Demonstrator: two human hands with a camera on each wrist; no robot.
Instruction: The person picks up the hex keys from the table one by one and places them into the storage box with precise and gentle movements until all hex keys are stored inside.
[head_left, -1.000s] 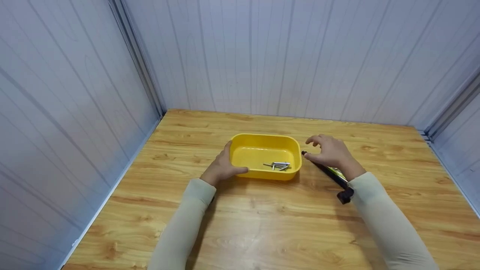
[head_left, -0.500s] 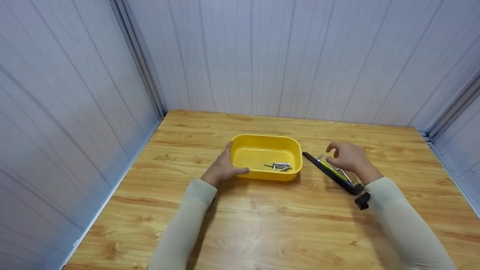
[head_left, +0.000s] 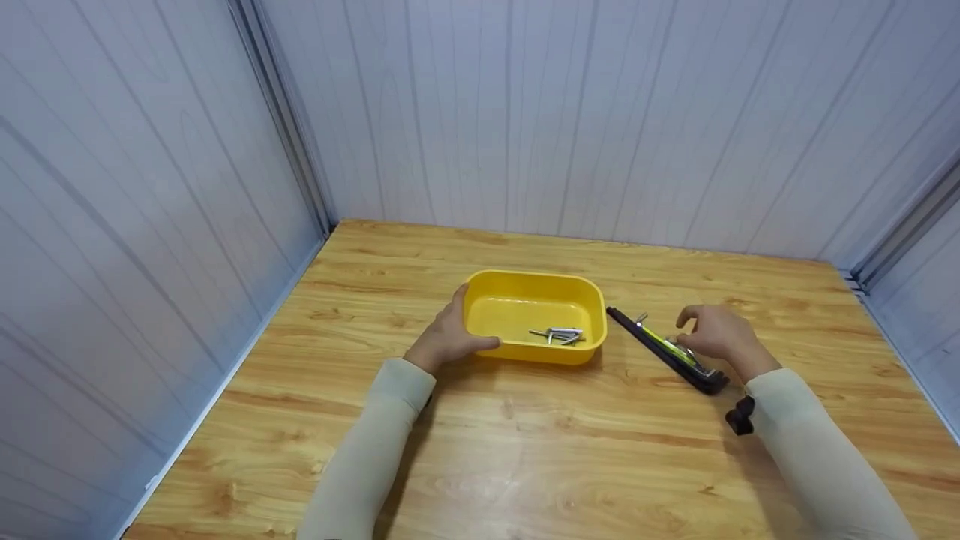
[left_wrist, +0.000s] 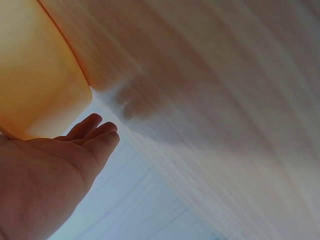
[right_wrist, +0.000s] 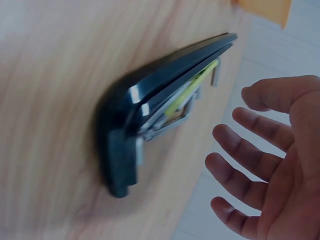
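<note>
My left hand (head_left: 450,336) holds the left end of a yellow plastic box (head_left: 534,352), thumb on the near rim and fingers along the left side. Several small silver hex keys (head_left: 562,334) lie inside the box, near its right front corner. To the right of the box lies a hex key set (head_left: 667,352); in the right wrist view it shows black L-shaped parts, a yellow-green strip and silver keys. Beside and above this set hovers my right hand (head_left: 720,330), its fingers loosely bent and holding nothing. A gap separates these fingers from the set in the right wrist view.
The wood-grain table (head_left: 480,465) ends at a white panelled wall (head_left: 525,135) behind. Another panelled wall (head_left: 135,225) rises on the left. A dark strap piece (head_left: 740,416) hangs at the right cuff.
My right hand has moved right and nearer to me, away from the box, uncovering the hex key set. The left hand and the box stay in nearly the same place.
</note>
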